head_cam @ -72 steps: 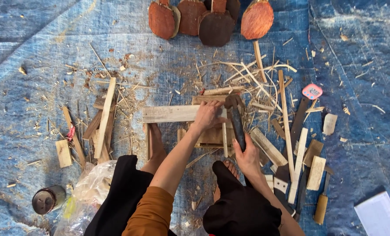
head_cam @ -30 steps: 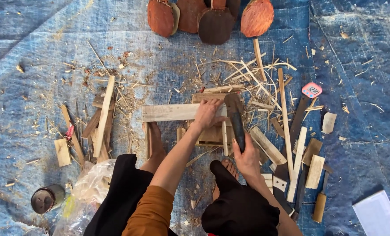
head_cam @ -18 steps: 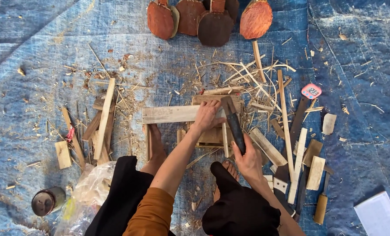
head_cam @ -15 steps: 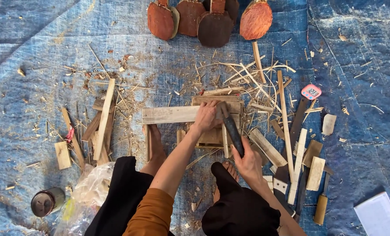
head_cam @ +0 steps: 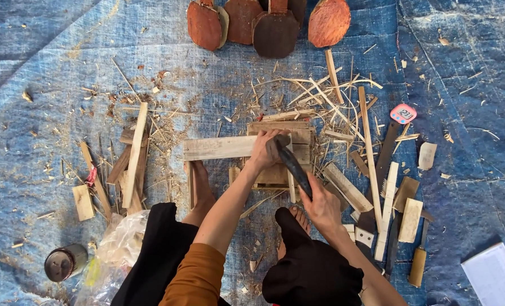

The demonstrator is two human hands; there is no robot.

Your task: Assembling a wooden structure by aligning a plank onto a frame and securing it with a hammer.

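Woodwork laid out on a tarp [head_cam: 65,68]
Plank [head_cam: 218,148] across the wooden block [head_cam: 280,147] at centre — offcuts [head_cam: 130,164] left, slats [head_cam: 388,209] right, paddles [head_cam: 263,22] beyond.

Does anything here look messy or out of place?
Yes: shavings and offcuts litter the tarp around the block, and a pink timer lies among the scraps, odd amid the wood.

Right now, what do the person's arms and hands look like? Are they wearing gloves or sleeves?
No gloves: both the left hand and the right hand are bare, and no rings or watch show. The left arm has an orange-brown sleeve pushed up near the elbow, so the forearm is bare. The right forearm is bare too; its upper part is hidden behind a knee in dark trousers.
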